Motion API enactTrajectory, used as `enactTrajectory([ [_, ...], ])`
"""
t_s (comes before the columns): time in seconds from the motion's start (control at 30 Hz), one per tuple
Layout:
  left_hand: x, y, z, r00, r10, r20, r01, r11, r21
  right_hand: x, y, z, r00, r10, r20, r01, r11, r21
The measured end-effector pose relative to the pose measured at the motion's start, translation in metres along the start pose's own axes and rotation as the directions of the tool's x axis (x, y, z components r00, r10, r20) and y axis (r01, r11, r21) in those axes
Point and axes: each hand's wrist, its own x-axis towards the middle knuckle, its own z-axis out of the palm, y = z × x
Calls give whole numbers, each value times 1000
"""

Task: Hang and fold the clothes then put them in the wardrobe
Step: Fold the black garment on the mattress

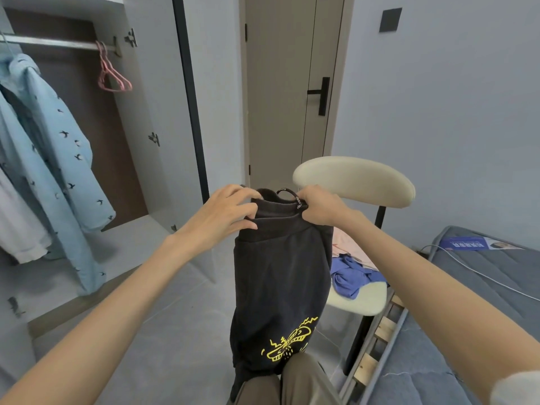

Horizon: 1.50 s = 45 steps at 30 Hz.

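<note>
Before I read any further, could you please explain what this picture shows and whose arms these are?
There is no machine here: a person wears a camera on the head, looking forward and down, so the arms are their own. The left hand and right hand hold up a black garment with a yellow print by its top edge. Behind it, a chair carries blue cloth. At the left, a pale blue shirt and pink hangers hang on the wardrobe rail; a bed lies at the right.

Matt black cloth garment (280,282), shiny metal rail (52,42), pink plastic hangers (112,73)
</note>
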Motion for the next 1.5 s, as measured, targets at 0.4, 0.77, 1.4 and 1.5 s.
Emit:
enactTrajectory([
  [0.4, 1, 2, 2, 971, -237, -20, 225, 942, -250, -29, 37, 22, 999, 32, 8, -30, 763, 646],
  [0.77, 1, 15, -12, 967, -255, 18, 253, 944, -212, -46, 25, 85, 987, -30, -159, 135, 696, 705],
  [1.4, -21, 22, -27, 942, -333, 40, 326, 879, -349, -20, 21, 66, 988, -153, -3, 116, 739, 664],
  [1.5, -22, 13, -35, 968, -246, 52, 250, 965, -83, -13, 17, 42, 983, -165, -75, 175, 754, 633],
])
